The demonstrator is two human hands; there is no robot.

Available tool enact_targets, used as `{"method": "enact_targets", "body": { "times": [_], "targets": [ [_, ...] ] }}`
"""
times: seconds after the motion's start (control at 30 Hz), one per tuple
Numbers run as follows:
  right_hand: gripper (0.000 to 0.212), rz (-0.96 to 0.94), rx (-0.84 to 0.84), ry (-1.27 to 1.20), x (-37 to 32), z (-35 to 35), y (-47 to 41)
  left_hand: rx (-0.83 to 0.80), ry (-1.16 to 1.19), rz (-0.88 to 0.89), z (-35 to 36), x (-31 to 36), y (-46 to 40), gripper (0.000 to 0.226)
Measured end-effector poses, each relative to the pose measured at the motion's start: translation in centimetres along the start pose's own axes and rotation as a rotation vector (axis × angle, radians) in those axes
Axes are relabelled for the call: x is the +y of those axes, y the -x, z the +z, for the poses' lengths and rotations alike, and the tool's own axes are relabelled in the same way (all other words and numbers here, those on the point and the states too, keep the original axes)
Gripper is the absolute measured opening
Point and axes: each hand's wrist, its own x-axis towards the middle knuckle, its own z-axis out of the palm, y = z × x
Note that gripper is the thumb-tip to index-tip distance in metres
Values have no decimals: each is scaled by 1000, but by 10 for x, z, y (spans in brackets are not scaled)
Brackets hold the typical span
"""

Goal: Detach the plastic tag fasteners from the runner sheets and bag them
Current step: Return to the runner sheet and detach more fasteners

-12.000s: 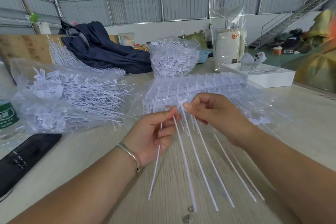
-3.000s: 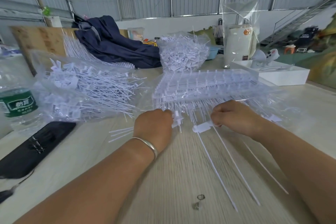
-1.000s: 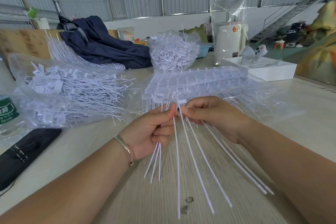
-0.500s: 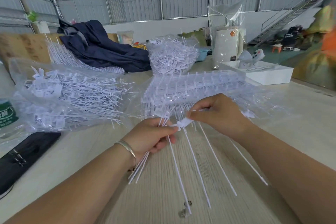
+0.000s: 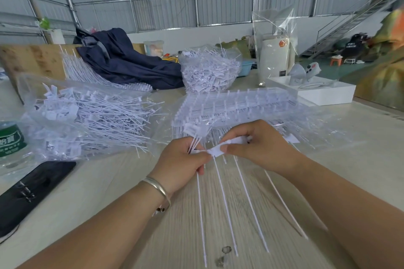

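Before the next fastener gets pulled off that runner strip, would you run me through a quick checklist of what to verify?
1. Left hand pinches the fasteners already detached: ok.
2. Right hand grips the runner strip: ok.
3. Tails of the remaining fasteners hang untangled: ok.
4. Bag of loose fasteners lies within reach on the left: ok.
5. Bag mouth open: cannot tell.
6. Next fastener fully snapped free: cannot tell, blurred.

A dark blue garment point(image 5: 131, 63) lies heaped at the table's point(image 5: 98, 181) far side; a black phone point(image 5: 32, 188) (face up) sits near a green-labelled bottle point(image 5: 11, 140), a white tray point(image 5: 325, 94) far right.
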Motion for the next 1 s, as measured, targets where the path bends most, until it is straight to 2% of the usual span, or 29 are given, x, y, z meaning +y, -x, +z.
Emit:
{"method": "enact_targets", "body": {
  "times": [0.2, 0.33, 0.43, 0.53, 0.63, 0.73, 0.87, 0.93, 1.0],
  "targets": [
    [4, 140, 1, -346, 1, -14, -2, -219, 554, -79, -6, 12, 2, 12],
    [11, 87, -13, -439, -2, -14, -2, -296, 640, -95, -8, 13, 1, 8],
    [15, 72, -12, -444, -3, -15, -1, -228, 554, -86, -11, 12, -1, 10],
    [16, 110, -37, -394, -5, -13, -2, -102, 354, 10, -16, 12, -4, 14],
    [15, 137, -44, -324, -8, -8, -2, -52, 230, 49, -21, 13, -8, 15],
    [14, 166, -53, -277, -10, -8, -2, -102, 115, 64, -19, 13, -7, 18],
    [19, 183, -106, -252, -11, -14, 0, -311, 17, 118, -15, 14, 1, 33],
    [18, 198, -147, -220, -10, -15, 0, -317, -102, 152, -13, 14, 1, 19],
    [10, 217, -163, -184, -8, -13, -1, -240, -306, 214, -9, 12, 0, 24]
  ]
}}
